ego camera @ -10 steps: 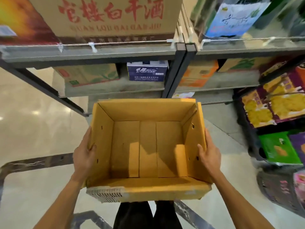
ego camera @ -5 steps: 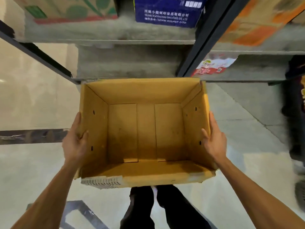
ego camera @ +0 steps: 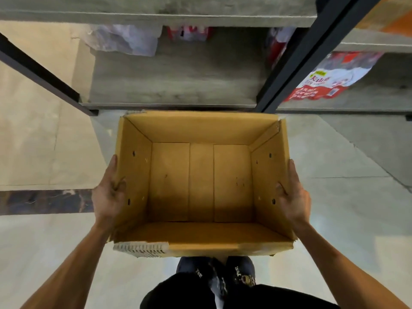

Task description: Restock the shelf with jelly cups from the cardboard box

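An open yellow-brown cardboard box [ego camera: 200,181] hangs in front of me over the floor, its inside bare with no jelly cups showing. My left hand [ego camera: 109,195] presses flat against its left wall, thumb hooked over the rim. On the opposite wall my right hand [ego camera: 292,195] grips the same way. The grey bottom shelf [ego camera: 174,81] lies just beyond the box's far edge. No jelly cups are in view.
Red-and-white packets [ego camera: 323,81] lie on the low shelf at right, and crumpled plastic bags [ego camera: 124,41] sit at the back. A black upright post [ego camera: 296,61] divides the shelving; a black rail [ego camera: 42,76] runs at left. My feet [ego camera: 223,275] stand on the tiled floor below the box.
My view has tilted down and the box has come lower, toward the floor beside the bottom shelf. Both hands keep the same hold on its sides.
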